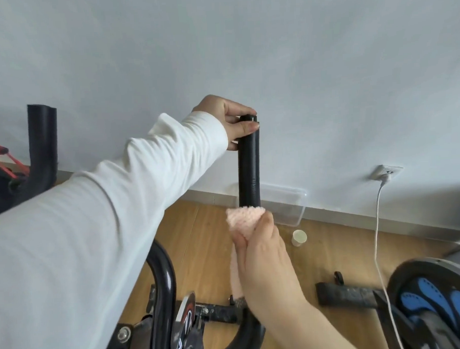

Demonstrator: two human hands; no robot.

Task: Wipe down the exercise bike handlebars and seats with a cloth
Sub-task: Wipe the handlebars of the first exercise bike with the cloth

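Right hand [264,252] comes up from below, and its fingers are curled around a pink fluffy cloth [245,221]. The cloth is wrapped around the lower part of an upright black foam-covered handlebar grip [249,168], and one end hangs down under the palm. Directly above this hand, the left hand [225,121], in a long white sleeve [119,205], grasps the top end of the same grip with thumb and fingers closed around it. Far to the left of both hands stands a second black padded handlebar grip [43,145], upright and untouched. Behind the hands is a pale plain wall [244,41], and below them a light wooden floor [337,254]. To the right of the right hand, a clear plastic box [285,203] lies on the floor against the wall, with a small white round cap [299,237] near it. Farther right, a white cable [377,236] hangs from a white wall socket [385,174].
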